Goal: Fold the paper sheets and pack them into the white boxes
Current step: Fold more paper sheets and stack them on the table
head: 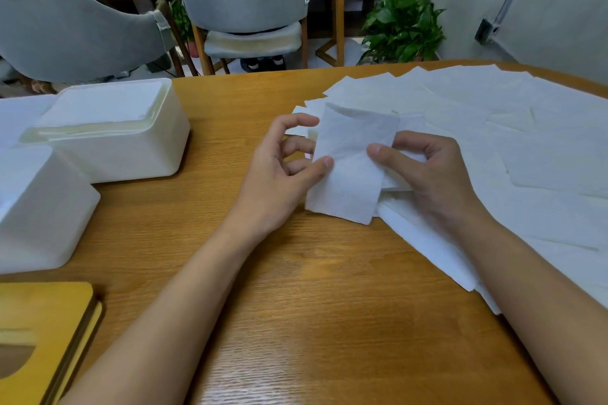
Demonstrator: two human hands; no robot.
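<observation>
On the orange-brown wooden table (296, 306), your left hand (279, 171) and right hand (431, 174) each pinch a small crinkled white paper sheet (348, 154), thumbs on top. A crease crosses its lower part. Loose white paper sheets (493, 128) fan out to the right. At left, an open white plastic box (108, 148) holds stacked paper, beside a second white box (39, 214).

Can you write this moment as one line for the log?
left hand: pinches paper sheet | right hand: pinches same sheet | white boxes: left, untouched | loose sheets: spread at right
</observation>
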